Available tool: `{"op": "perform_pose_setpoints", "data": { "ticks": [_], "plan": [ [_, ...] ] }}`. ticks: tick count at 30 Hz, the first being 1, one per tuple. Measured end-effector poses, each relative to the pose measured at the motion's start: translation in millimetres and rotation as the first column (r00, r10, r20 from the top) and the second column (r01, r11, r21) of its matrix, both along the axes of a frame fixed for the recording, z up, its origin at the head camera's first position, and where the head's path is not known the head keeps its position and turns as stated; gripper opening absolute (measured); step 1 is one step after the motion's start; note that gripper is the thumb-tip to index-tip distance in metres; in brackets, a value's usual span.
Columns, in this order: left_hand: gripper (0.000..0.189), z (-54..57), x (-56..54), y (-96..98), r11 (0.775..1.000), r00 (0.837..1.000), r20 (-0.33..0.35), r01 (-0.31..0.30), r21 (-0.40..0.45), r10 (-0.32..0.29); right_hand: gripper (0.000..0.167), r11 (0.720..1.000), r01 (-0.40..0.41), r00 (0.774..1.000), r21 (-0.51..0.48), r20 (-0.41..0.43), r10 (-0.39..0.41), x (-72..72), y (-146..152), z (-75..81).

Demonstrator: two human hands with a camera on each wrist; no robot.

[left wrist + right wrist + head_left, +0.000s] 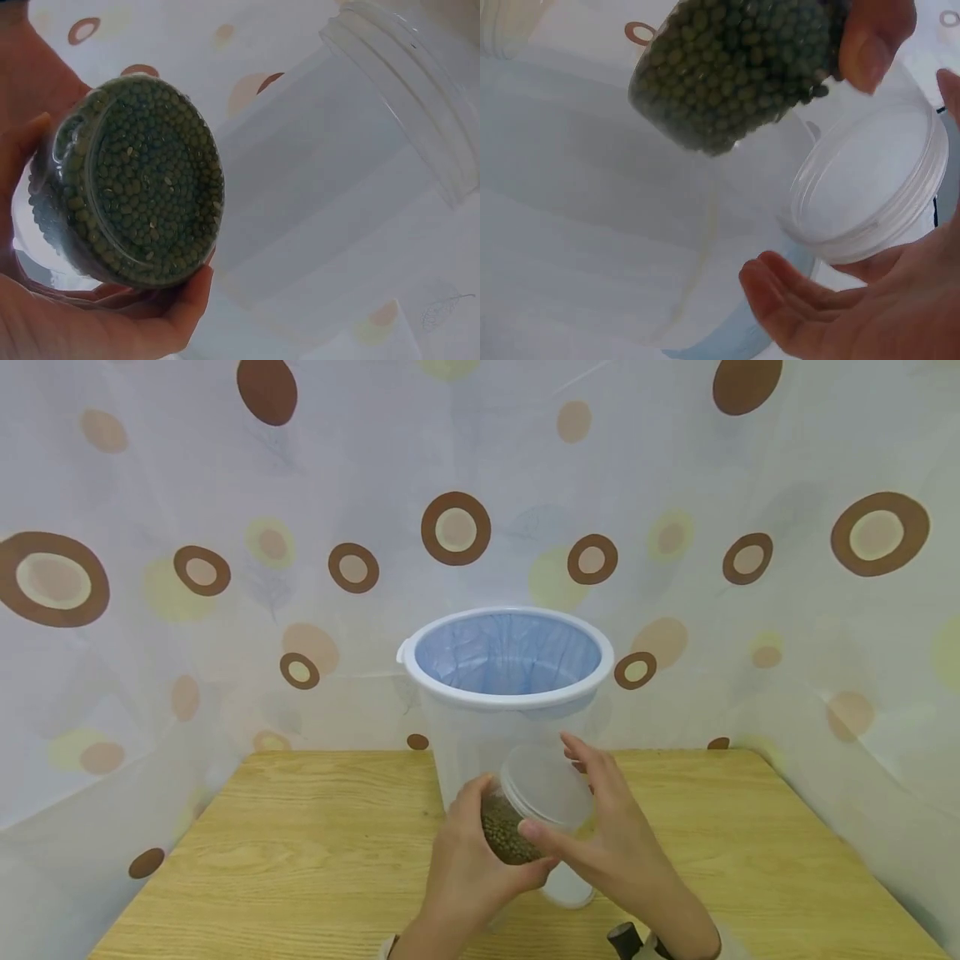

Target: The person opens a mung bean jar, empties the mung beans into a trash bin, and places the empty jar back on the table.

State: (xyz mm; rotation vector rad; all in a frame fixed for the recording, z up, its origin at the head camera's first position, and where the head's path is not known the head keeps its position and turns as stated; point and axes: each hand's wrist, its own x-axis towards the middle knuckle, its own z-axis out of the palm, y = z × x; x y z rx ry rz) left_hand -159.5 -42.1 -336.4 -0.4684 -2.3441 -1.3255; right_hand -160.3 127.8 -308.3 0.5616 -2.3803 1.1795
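My left hand (468, 868) grips a clear plastic jar (142, 180) partly filled with small green beans (727, 67), its thumb and fingers curled round the side. The jar is tilted, and its bottom faces the camera in the left wrist view. At the jar's upper end is a round translucent lid (551, 785); whether it is screwed tight I cannot tell. My right hand (618, 843) is held around this lid with its thumb and fingers spread apart. In the right wrist view, gaps show between the lid and the visible fingertips (757, 281).
Just behind the hands stands a translucent white bin (517, 700) lined with a blue bag (510, 652). A pale round disc (567, 887) is on the wooden table (330, 852) beneath the jar. Behind the table hangs a white curtain (517, 452) with brown and yellow circles.
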Motion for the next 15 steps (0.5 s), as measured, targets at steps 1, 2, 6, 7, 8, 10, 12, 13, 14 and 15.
{"op": "perform_pose_setpoints", "data": {
  "ticks": [1,2,6,7,8,10,12,13,14,15],
  "plan": [
    [0.084,-1.6,-0.7,1.4,0.999,0.999,-0.039,-0.032,-0.025,0.031,0.085,1.0,0.025,0.999,-0.011,0.027,-0.025,0.7,-2.5,-0.3],
    [0.085,-2.9,-1.2,2.6,0.997,0.995,-0.08,-0.061,-0.049,0.057,0.084,0.999,0.046,0.998,-0.018,0.051,-0.045,1.4,-4.8,-0.6],
    [0.088,-6.7,-2.7,5.3,0.985,0.971,-0.208,-0.143,-0.096,0.121,0.081,0.995,0.093,0.99,-0.045,0.112,-0.088,3.8,-10.8,-0.8],
    [0.089,-7.1,-2.7,5.5,0.983,0.967,-0.223,-0.152,-0.102,0.127,0.08,0.994,0.096,0.989,-0.05,0.115,-0.09,4.1,-11.3,-0.7],
    [0.089,-7.4,-2.6,5.6,0.982,0.965,-0.23,-0.156,-0.105,0.128,0.08,0.994,0.096,0.989,-0.055,0.121,-0.089,4.2,-11.6,-0.4],
    [0.089,-7.5,-2.1,5.7,0.982,0.965,-0.232,-0.153,-0.106,0.125,0.08,0.994,0.088,0.989,-0.063,0.128,-0.08,4.1,-11.1,0.1],
    [0.088,-7.0,-1.7,5.2,0.984,0.967,-0.225,-0.145,-0.106,0.119,0.08,0.995,0.072,0.989,-0.07,0.135,-0.062,3.9,-9.9,1.2],
    [0.088,-6.7,-1.9,4.8,0.984,0.968,-0.222,-0.141,-0.108,0.115,0.08,0.996,0.062,0.99,-0.07,0.132,-0.052,3.9,-9.0,1.7],
    [0.087,-6.1,-2.0,4.3,0.985,0.97,-0.215,-0.134,-0.106,0.109,0.079,0.996,0.049,0.991,-0.069,0.126,-0.04,3.8,-7.9,2.1],
    [0.087,-5.4,-2.0,3.5,0.987,0.973,-0.208,-0.124,-0.103,0.101,0.079,0.997,0.033,0.993,-0.065,0.116,-0.025,3.7,-6.7,2.5]
  ]
}}
